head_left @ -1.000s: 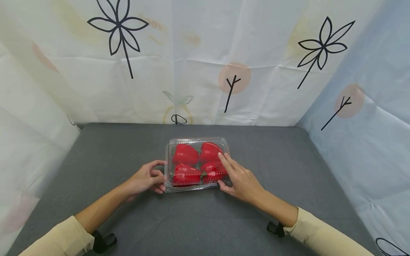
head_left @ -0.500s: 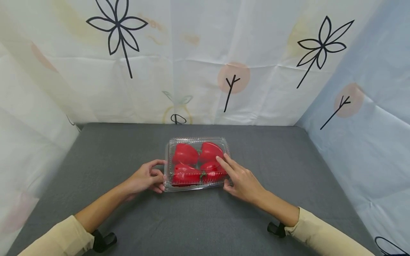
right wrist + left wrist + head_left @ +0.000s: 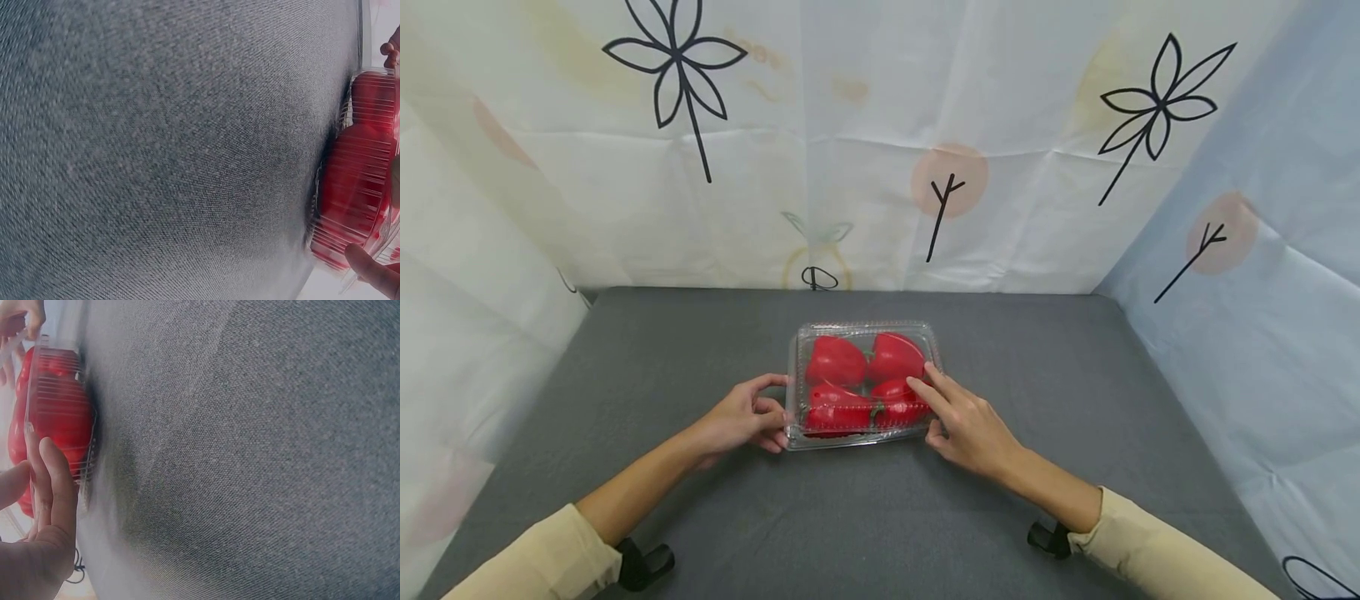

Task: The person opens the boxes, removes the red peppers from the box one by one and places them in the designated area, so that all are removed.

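A clear plastic clamshell box (image 3: pixel 865 327) lies on the grey table in the head view, with several red bell peppers (image 3: pixel 837 363) inside it. My left hand (image 3: pixel 741 423) grips the box's left edge; the left wrist view shows its thumb above the rim and fingers along the side. At the right front corner, my right hand (image 3: pixel 972 429) pinches the edge, thumb low against the side and two fingers on the lid. The right wrist view shows that thumb (image 3: pixel 369 267) at the corner; most of the right hand is cut off there.
The grey table (image 3: pixel 865 525) extends around the box. A white cloth with printed flowers (image 3: pixel 865 133) hangs behind it, and more cloth stands at the left and right sides. Dark wrist-worn cameras (image 3: pixel 643 565) sit by the cream sleeves (image 3: pixel 538 560).
My right hand's fingers have slid slightly toward the front right corner of the lid, and its thumb has shifted right along the edge. The left hand and box stay in place.
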A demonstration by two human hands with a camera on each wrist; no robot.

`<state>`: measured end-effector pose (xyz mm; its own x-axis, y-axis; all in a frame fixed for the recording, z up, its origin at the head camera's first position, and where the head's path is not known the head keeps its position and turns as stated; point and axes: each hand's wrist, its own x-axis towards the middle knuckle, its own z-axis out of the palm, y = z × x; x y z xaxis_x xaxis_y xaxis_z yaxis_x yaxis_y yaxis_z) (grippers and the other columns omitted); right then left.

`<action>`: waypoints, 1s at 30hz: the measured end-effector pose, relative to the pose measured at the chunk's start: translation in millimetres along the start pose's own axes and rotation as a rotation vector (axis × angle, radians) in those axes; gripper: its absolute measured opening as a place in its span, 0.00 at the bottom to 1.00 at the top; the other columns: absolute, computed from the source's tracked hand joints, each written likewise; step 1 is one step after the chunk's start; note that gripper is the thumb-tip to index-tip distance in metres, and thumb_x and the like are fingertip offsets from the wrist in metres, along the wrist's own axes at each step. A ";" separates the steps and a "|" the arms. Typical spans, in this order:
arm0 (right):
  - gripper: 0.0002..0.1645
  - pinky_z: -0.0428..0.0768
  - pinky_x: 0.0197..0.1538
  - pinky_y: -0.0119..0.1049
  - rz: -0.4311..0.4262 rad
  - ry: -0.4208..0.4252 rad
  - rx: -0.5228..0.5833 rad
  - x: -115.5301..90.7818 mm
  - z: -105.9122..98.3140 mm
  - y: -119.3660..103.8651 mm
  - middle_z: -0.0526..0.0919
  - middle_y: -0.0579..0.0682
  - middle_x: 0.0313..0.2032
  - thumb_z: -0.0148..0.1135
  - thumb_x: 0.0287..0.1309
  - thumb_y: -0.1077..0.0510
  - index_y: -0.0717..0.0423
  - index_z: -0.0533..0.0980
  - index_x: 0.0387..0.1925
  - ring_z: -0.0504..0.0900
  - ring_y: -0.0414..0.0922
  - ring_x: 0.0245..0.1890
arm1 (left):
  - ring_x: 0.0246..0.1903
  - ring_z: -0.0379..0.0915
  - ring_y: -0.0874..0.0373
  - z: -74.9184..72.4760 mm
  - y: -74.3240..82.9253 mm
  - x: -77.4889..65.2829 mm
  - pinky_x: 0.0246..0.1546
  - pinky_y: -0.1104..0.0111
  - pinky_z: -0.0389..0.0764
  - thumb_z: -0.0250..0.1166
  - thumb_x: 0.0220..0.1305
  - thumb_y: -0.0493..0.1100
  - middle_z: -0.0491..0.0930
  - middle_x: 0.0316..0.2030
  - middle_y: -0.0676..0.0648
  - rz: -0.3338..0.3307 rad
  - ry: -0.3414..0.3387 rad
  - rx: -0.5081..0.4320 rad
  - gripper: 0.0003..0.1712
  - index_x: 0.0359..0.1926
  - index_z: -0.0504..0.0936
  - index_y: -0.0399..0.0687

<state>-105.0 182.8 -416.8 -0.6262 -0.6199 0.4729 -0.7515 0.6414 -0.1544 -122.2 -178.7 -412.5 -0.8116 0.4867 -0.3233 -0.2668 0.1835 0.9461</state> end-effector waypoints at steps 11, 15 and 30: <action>0.42 0.83 0.29 0.33 0.018 -0.018 -0.004 1.4 0.4 -3.5 0.72 0.69 0.63 0.74 0.38 0.70 0.61 0.74 0.62 0.80 0.62 0.55 | 0.30 0.82 0.52 -0.2 0.8 -0.9 0.36 0.60 0.87 0.64 0.68 0.37 0.82 0.34 0.41 -0.002 -0.007 0.009 0.40 0.72 0.52 0.34; 0.43 0.87 0.33 0.39 0.037 -0.036 -0.011 2.1 0.4 -4.6 0.71 0.69 0.64 0.75 0.39 0.69 0.61 0.73 0.63 0.78 0.64 0.57 | 0.30 0.82 0.52 -0.9 0.4 -0.7 0.36 0.60 0.87 0.64 0.68 0.37 0.82 0.34 0.40 -0.001 -0.007 0.013 0.40 0.71 0.52 0.34; 0.40 0.79 0.53 0.58 -0.078 0.009 -0.100 1.0 -12.0 0.6 0.77 0.61 0.60 0.72 0.38 0.61 0.59 0.75 0.60 0.83 0.51 0.52 | 0.29 0.82 0.50 -0.7 -2.0 -2.9 0.37 0.59 0.87 0.63 0.67 0.35 0.82 0.33 0.42 0.011 0.005 0.053 0.36 0.69 0.55 0.32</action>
<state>-103.5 188.1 -406.0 -0.5641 -0.6663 0.4877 -0.7733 0.6333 -0.0291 -119.7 -181.1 -413.4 -0.8169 0.4844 -0.3131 -0.2304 0.2235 0.9471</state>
